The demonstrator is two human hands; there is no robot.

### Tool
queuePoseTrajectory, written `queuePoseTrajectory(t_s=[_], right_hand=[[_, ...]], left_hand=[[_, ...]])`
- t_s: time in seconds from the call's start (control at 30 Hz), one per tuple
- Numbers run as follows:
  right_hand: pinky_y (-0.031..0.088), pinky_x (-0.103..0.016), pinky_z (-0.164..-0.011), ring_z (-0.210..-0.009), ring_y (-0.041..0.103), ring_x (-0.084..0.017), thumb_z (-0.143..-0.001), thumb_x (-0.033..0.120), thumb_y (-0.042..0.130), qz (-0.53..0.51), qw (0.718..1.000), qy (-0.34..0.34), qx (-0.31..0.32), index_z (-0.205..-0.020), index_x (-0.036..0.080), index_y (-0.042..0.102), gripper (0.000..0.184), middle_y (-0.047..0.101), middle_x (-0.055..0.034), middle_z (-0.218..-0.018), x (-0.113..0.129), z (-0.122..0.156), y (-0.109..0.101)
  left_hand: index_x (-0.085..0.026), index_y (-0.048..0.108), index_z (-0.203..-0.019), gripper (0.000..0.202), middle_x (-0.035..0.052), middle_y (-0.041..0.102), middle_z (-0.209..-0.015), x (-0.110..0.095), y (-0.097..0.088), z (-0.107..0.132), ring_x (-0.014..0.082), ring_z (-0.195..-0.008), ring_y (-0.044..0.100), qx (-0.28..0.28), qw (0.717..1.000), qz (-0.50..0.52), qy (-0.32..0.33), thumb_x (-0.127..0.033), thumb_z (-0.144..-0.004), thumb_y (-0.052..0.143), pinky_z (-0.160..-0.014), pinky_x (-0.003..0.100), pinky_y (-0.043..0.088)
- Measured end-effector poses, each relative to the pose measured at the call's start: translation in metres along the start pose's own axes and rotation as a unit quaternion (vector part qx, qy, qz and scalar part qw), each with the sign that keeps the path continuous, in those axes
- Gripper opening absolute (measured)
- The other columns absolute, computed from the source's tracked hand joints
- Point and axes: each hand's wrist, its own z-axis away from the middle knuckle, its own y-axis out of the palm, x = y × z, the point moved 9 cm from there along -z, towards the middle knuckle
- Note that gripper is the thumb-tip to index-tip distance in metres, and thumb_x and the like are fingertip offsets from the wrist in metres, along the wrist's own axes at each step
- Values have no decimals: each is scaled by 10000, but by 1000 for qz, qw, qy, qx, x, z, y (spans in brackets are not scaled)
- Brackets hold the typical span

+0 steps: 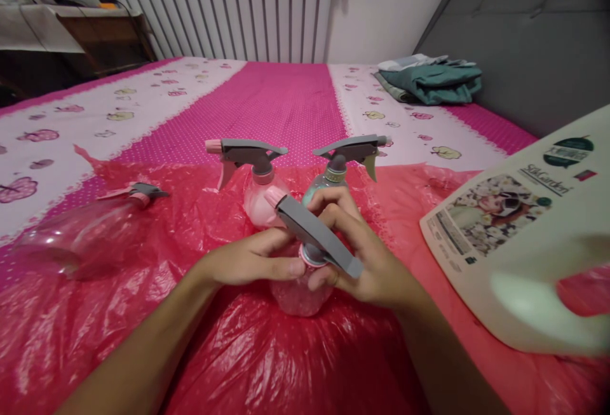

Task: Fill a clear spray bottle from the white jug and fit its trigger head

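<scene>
Centred in front of me is a clear pink spray bottle topped by a grey trigger head with a pink nozzle. My left hand closes on its side just below the collar, thumb at the neck. The fingers of my right hand wrap around the trigger head and collar from the other side. Just behind stand a pink-filled spray bottle and a spray bottle with greenish liquid, partly hidden by my right fingers. Their nozzles point outward, left and right.
A clear spray bottle lies on its side at left. At right leans a large white SilkGarden jug with a handle. Red plastic sheeting covers the near bed. Folded green cloth, a radiator and a grey headboard are farther back.
</scene>
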Motion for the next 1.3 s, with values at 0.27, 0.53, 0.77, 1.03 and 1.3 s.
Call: queuePoseTrajectory(t_s=[0.27, 0.53, 0.77, 1.03, 1.3], right_hand=[[422, -490, -1221, -1369, 505, -274, -860, 563, 817, -9, 1000, -9, 26, -1063, 291, 743, 348, 483, -68, -1332, -4, 3, -3], [524, -428, -1088, -1195, 562, -231, -866, 399, 845, 34, 999, -13, 8, -1000, 263, 681, 252, 514, -54, -1203, 2, 2, -6], [591, -382, -952, -1152, 575, -233, -840, 422, 860, 18, 1000, -11, 7, -979, 253, 686, 279, 518, -62, -1189, 1, -1, -5], [535, -474, -1122, -1312, 545, -272, -916, 435, 775, -6, 999, 8, 33, -1155, 304, 776, 273, 496, -79, -1327, -6, 3, -2], [595, -442, -1018, -1225, 555, -272, -826, 396, 854, 23, 1000, -8, 10, -934, 266, 738, 205, 508, -64, -1187, 0, 1, -5]], left_hand=[[-218, 640, -1384, 574, 91, 682, -1312, -3, 2, -3, 319, -1356, 575, 9, 1000, 2, -9, -616, -971, 677, -1193, 492, 437], [-192, 690, -1155, 451, 58, 693, -1118, -8, 6, -6, 220, -1086, 644, 1, 999, 33, 11, -611, -992, 655, -1015, 356, 525], [-213, 692, -1174, 415, 55, 692, -1161, -4, 2, -4, 275, -1240, 616, -3, 1000, -7, 16, -546, -934, 756, -1095, 409, 513], [-209, 689, -1217, 419, 51, 704, -1115, -18, 7, -8, 252, -1142, 657, 2, 999, 20, 31, -524, -947, 749, -1107, 438, 502], [-204, 669, -1128, 430, 50, 677, -1114, -14, 14, -11, 231, -1089, 667, 20, 999, 46, 18, -565, -918, 769, -1006, 387, 561]])
